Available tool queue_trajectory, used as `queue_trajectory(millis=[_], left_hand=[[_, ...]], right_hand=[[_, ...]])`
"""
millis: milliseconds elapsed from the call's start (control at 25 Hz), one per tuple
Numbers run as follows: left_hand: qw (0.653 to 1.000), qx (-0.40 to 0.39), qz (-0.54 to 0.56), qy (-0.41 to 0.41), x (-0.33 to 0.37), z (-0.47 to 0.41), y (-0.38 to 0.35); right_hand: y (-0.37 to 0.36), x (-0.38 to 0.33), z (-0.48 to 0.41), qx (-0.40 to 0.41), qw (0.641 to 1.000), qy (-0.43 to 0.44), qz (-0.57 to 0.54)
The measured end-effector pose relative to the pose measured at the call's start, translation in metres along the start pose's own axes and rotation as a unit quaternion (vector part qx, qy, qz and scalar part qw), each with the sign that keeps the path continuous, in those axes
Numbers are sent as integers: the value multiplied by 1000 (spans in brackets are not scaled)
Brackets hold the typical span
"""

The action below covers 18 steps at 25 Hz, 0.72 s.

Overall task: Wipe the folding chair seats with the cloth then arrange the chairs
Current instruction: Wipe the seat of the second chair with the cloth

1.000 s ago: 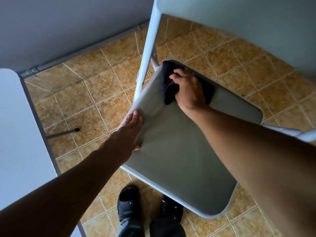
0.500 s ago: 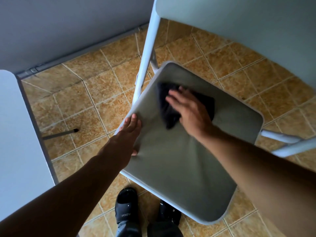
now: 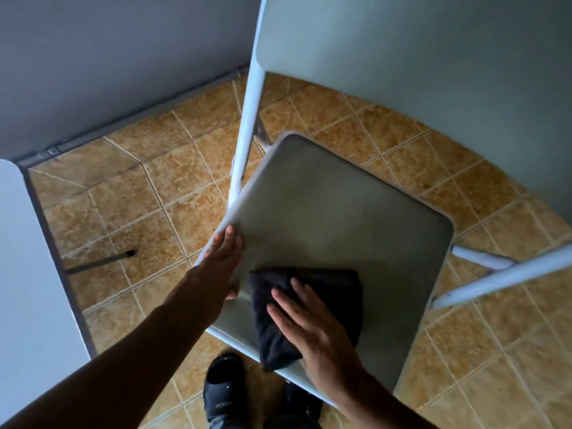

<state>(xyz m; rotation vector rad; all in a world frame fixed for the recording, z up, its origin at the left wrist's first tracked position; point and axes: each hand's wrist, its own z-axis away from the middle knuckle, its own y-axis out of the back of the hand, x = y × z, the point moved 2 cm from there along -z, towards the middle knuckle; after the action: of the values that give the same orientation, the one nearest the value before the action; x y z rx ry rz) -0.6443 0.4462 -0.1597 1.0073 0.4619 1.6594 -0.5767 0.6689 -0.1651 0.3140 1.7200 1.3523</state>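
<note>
A white folding chair stands in front of me, its grey seat [image 3: 334,212] tilted in the middle of the view and its pale backrest [image 3: 418,51] at the top right. A folded black cloth [image 3: 328,292] lies flat on the near part of the seat. My right hand [image 3: 312,332] presses on the cloth with fingers spread. My left hand [image 3: 221,258] rests flat on the seat's left edge, fingers together, steadying it.
Brown tiled floor [image 3: 148,196] surrounds the chair. A grey wall [image 3: 108,57] runs along the back left. A white panel [image 3: 24,274] with a dark edge fills the left side; a thin dark leg [image 3: 102,261] lies beside it. My black shoes [image 3: 226,388] stand below the seat.
My right hand has dragged the cloth from the far corner of the seat down toward the near edge. My left hand has stayed on the seat's left edge.
</note>
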Motion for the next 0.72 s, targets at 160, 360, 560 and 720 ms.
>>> queue_trajectory(millis=[160,360,560,720], left_hand=[[1000,8,-4,-2,5,2,4],[1000,1,3,-1,8,2,6],[1000,-17,-11,16,7,1,6],[1000,-20,-11,20,5,1,6]], right_hand=[[46,89,-9,-3,995,52,84],[87,188,-102,70,973,-199,90],[17,37,-5,49,988,-144,-13],[13,-3,83,-37,998,57,-2]])
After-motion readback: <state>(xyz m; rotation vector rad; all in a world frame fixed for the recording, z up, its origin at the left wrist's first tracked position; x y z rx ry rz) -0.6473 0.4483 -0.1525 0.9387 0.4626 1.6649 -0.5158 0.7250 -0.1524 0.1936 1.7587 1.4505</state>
